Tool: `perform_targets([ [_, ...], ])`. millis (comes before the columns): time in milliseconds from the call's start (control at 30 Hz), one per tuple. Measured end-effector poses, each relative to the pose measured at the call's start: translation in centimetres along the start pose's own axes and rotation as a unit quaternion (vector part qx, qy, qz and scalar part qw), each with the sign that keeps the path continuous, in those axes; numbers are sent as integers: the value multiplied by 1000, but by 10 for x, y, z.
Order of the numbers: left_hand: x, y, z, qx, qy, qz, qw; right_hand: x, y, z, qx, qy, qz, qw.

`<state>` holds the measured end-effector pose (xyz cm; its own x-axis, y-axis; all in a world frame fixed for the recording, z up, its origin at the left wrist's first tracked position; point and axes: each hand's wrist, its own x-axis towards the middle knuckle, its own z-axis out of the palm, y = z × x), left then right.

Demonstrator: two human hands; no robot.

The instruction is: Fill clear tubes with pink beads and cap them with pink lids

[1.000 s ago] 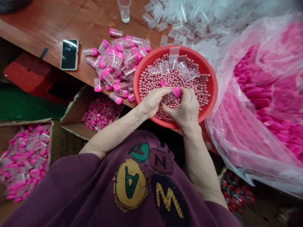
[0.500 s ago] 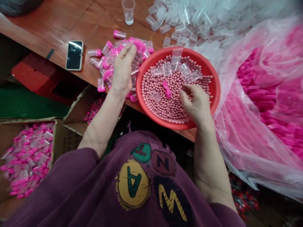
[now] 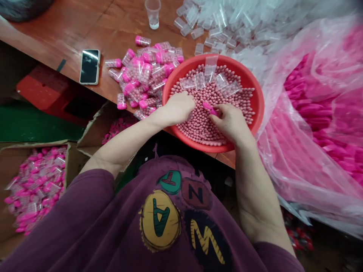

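R hand [image 3: 230,121]: thumb + forefinger pinched on one pink cap [image 3: 211,108]. L hand [image 3: 179,107]: palm down, fingers curled into the beads [image 3: 202,126]; can't tell if it grips anything. The cap sits btwn the two hands, just up-left of the R knuckles. Its long axis runs up-left to down-right, w/ the free end toward the L hand, which is near but apart.

Both hands are over one red basin [image 3: 257,96] at the surface edge, full of small pink beads, far too many to count. Approx five empty clear tubes [image 3: 210,68] lie on the beads at the far side.

- Left of basin: heap of filled tubes [image 3: 144,73] w/ pink caps, dozens.
- Beyond that: one phone [image 3: 90,66], one clear cup [image 3: 153,13].
- Far right: one plastic bag [image 3: 312,124] of pink caps.
- Lower left: cardboard box [image 3: 36,185] of filled tubes.
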<state>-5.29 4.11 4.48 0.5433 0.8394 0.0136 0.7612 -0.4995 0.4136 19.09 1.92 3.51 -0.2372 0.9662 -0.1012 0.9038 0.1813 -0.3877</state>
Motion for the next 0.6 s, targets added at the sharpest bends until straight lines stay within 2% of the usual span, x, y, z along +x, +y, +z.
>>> perform_targets([
  [67,-1,6,-3,100,-85,5,991,-11,2,-1,-29,-47,-16,998],
  [133,1,8,-6,119,-107,5,987,-19,-2,1,-24,-63,-39,997],
  [233,6,8,-5,31,-82,24,996,-22,-16,9,30,-19,-82,996],
  [333,11,9,4,-153,-4,18,988,-18,-28,16,97,17,-88,991],
  [400,13,12,11,-302,36,-33,952,-17,-31,18,165,36,-70,983],
  [500,13,17,18,-492,26,-98,865,-19,-30,16,296,27,-56,953],
  [533,12,17,19,-521,20,-103,847,-20,-29,15,322,21,-55,945],
  [567,12,17,18,-528,19,-101,843,-21,-28,14,332,17,-57,941],
  [600,13,16,17,-510,23,-97,854,-22,-28,14,323,16,-60,944],
])
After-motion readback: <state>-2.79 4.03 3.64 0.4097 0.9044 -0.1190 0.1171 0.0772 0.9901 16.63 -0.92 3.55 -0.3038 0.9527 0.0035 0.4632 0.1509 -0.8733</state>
